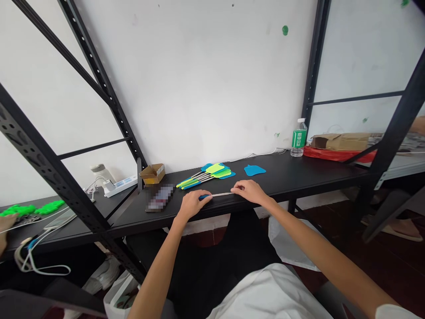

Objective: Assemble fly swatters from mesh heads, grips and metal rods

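My left hand (pixel 193 204) is closed around the blue grip of a fly swatter handle (pixel 222 194), at the table's front edge. A thin, pale rod runs from that grip to my right hand (pixel 249 191), whose fingers pinch its far end. No swatter head shows on this rod, though the right fingers hide its tip. Just beyond my right hand, a loose blue swatter head (pixel 254 170) lies flat on the black table (pixel 279 177). Behind my left hand is a pile of fly swatters (pixel 216 171) with yellow-green and blue heads, their grips pointing left.
Left on the table are a blurred phone-like object (pixel 160 198) and a small cardboard box (pixel 152 174). A water bottle (pixel 299 138) stands back right, near cardboard on red plastic (pixel 338 153). Black shelf posts (pixel 99 77) frame both sides. Another person's hand (pixel 7 221) shows far left.
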`<state>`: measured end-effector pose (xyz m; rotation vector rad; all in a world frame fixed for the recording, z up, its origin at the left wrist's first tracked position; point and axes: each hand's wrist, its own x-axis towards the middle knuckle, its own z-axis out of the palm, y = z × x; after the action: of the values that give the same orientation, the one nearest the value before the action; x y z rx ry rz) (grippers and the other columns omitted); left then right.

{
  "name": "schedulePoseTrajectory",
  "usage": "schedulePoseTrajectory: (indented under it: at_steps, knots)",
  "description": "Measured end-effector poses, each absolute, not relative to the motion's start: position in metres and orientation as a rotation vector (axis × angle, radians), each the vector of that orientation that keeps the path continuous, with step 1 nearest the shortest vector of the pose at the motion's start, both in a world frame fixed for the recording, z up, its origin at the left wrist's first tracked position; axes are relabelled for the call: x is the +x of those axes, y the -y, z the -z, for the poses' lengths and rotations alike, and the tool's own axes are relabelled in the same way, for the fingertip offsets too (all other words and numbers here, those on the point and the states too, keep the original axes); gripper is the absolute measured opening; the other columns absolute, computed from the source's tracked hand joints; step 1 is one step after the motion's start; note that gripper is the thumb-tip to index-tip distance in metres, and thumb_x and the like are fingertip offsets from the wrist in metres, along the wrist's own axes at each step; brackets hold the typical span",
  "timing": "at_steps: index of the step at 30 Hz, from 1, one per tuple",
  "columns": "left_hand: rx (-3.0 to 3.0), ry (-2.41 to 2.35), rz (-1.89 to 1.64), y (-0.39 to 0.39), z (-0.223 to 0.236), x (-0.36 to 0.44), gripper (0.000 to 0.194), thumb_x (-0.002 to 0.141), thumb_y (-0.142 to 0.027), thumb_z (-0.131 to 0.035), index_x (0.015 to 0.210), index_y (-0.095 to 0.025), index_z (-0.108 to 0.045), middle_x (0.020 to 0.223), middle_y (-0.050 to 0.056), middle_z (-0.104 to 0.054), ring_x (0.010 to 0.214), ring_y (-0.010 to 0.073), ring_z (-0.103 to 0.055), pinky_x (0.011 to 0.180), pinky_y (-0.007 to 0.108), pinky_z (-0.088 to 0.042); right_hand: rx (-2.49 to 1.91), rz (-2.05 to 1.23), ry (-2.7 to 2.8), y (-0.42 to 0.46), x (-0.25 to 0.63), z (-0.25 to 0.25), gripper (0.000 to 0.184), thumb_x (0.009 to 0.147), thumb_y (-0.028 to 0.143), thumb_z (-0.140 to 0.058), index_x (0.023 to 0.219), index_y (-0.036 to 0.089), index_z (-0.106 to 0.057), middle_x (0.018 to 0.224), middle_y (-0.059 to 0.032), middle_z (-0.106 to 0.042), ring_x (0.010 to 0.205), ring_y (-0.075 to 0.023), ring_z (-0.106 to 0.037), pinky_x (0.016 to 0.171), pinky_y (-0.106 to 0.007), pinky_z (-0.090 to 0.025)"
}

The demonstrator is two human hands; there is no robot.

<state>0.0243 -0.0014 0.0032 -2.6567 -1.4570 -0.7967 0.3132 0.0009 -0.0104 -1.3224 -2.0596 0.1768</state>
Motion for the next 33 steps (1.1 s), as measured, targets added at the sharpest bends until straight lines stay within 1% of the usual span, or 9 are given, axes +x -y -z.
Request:
schedulePoseTrajectory:
  at_steps: [4,6,8,10,14,16,23,29,33]
  knots:
    - [-2.609,1.494,0.788,0.002,-0.004,0.025,0.036,0.095,-0.055,-0.046,0.102,-0.033,-0.074,0.104,-0.005,-0.075,0.089,0.0185,-0.068,0.075,0.026,-0.044,-1.433,-0.013,1.894,-0.005,0.313,0.017,0.041,0.094,0.057,-0.048,0.11,0.026,-0.07,0.118,-0.0082,-0.068,0.11,-0.028,-0.059,0.082,-0.034,-0.044]
    - [-2.594,1.512,0.782,0.003,-0.005,0.025,0.035,0.095,-0.053,-0.046,0.101,-0.033,-0.073,0.101,-0.005,-0.075,0.087,0.0179,-0.068,0.072,0.025,-0.043,-1.542,0.073,1.854,-0.01,0.313,0.021,0.052,0.094,0.059,-0.045,0.127,0.024,-0.064,0.137,-0.0129,-0.058,0.127,-0.0342,-0.048,0.097,-0.042,-0.04]
    - [-2.585,1.522,0.783,0.003,-0.005,0.025,0.033,0.095,-0.051,-0.046,0.101,-0.032,-0.073,0.1,-0.005,-0.075,0.088,0.0181,-0.068,0.072,0.025,-0.043,-1.644,0.091,1.908,-0.015,0.313,0.025,0.066,0.093,0.065,-0.042,0.141,0.021,-0.054,0.147,-0.0164,-0.048,0.137,-0.0387,-0.039,0.105,-0.049,-0.034]
    - [-2.583,1.533,0.785,0.004,-0.005,0.026,0.032,0.095,-0.05,-0.047,0.102,-0.032,-0.073,0.101,-0.005,-0.075,0.089,0.0183,-0.068,0.072,0.025,-0.043,-1.687,0.062,2.012,-0.016,0.312,0.026,0.072,0.093,0.068,-0.039,0.145,0.02,-0.05,0.149,-0.0178,-0.048,0.139,-0.0398,-0.038,0.107,-0.051,-0.031]
    - [-2.59,1.536,0.789,0.005,-0.005,0.026,0.033,0.095,-0.05,-0.046,0.102,-0.032,-0.073,0.103,-0.004,-0.075,0.093,0.0191,-0.067,0.072,0.025,-0.043,-1.601,0.042,2.079,-0.012,0.311,0.023,0.06,0.095,0.064,-0.037,0.128,0.022,-0.064,0.136,-0.0133,-0.06,0.125,-0.0342,-0.053,0.102,-0.044,-0.038]
    - [-2.592,1.534,0.789,0.006,-0.006,0.026,0.033,0.095,-0.05,-0.046,0.101,-0.032,-0.073,0.103,-0.004,-0.075,0.094,0.0193,-0.067,0.072,0.024,-0.043,-1.6,0.06,2.011,-0.011,0.311,0.022,0.058,0.096,0.063,-0.037,0.127,0.022,-0.064,0.135,-0.0125,-0.061,0.124,-0.0331,-0.053,0.1,-0.043,-0.039]
    - [-2.593,1.54,0.779,0.005,-0.006,0.026,0.032,0.095,-0.05,-0.047,0.102,-0.033,-0.073,0.105,-0.005,-0.075,0.093,0.0185,-0.068,0.072,0.024,-0.043,-1.784,-0.014,2.08,-0.021,0.313,0.027,0.082,0.09,0.076,-0.031,0.145,0.018,-0.05,0.153,-0.0185,-0.042,0.142,-0.04,-0.034,0.113,-0.05,-0.026]
    - [-2.592,1.551,0.776,0.006,-0.006,0.026,0.032,0.095,-0.05,-0.047,0.102,-0.032,-0.072,0.104,-0.005,-0.075,0.094,0.0187,-0.067,0.072,0.025,-0.043,-1.863,-0.046,2.012,-0.024,0.312,0.027,0.09,0.088,0.079,-0.028,0.153,0.019,-0.037,0.162,-0.0179,-0.024,0.148,-0.0424,-0.019,0.114,-0.053,-0.02]
    - [-2.589,1.55,0.778,0.006,-0.005,0.026,0.032,0.095,-0.051,-0.047,0.103,-0.032,-0.072,0.105,-0.004,-0.075,0.092,0.0191,-0.068,0.073,0.025,-0.044,-1.919,-0.108,1.957,-0.03,0.314,0.025,0.092,0.087,0.079,-0.029,0.151,0.014,-0.04,0.161,-0.0224,-0.025,0.147,-0.0455,-0.018,0.113,-0.058,-0.019]
